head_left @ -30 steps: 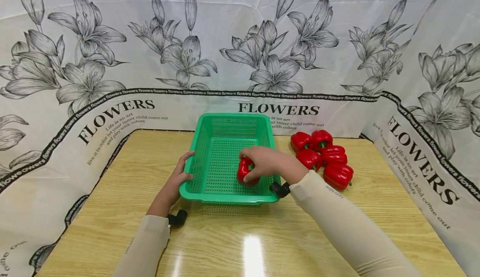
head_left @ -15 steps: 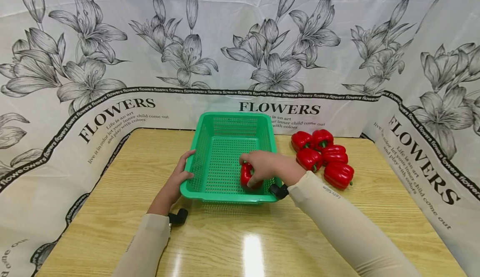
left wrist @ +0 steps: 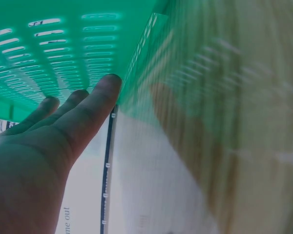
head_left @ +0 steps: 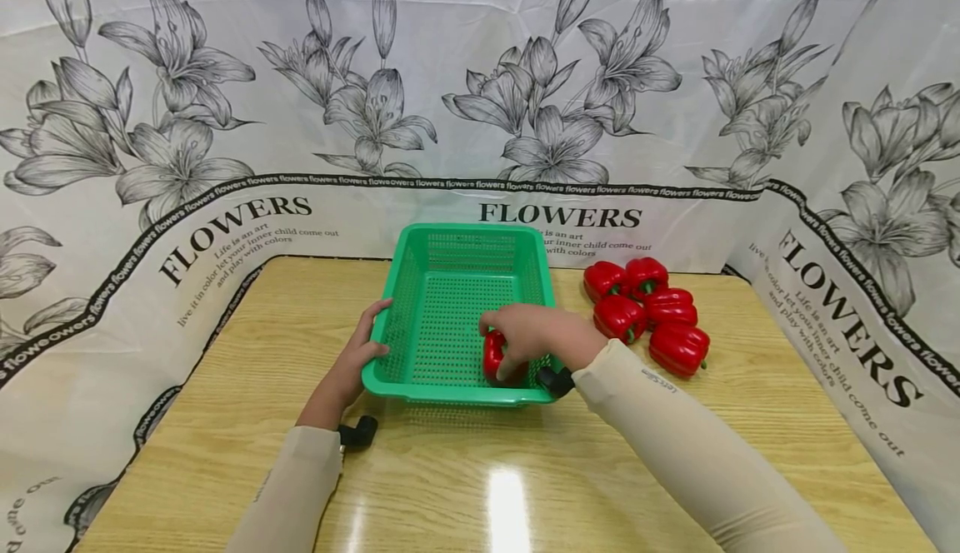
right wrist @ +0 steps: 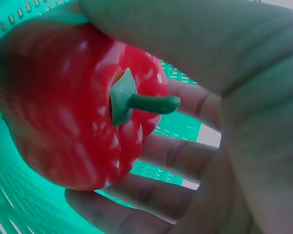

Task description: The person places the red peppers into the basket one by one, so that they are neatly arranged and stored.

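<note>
Inside the green perforated basket (head_left: pixel 459 286), my right hand (head_left: pixel 525 332) grips a red bell pepper (head_left: pixel 495 356) near the right front corner. In the right wrist view the bell pepper (right wrist: pixel 68 112) lies between thumb and fingers, its green stem (right wrist: pixel 154 103) toward the palm. My left hand (head_left: pixel 357 361) is at the basket's left side, thumb and a fingertip touching the rim. The left wrist view shows its fingers (left wrist: pixel 95 109) straight, with their tips against the basket's outer wall (left wrist: pixel 53 53).
Several more red bell peppers (head_left: pixel 671 307) lie in a group on the wooden table (head_left: pixel 420 486), right of the basket. White flower-printed cloth (head_left: pixel 495 78) hangs behind and along both sides.
My right hand has moved slightly lower in the basket with the bell pepper, toward the front right corner. The left hand stays at the rim.
</note>
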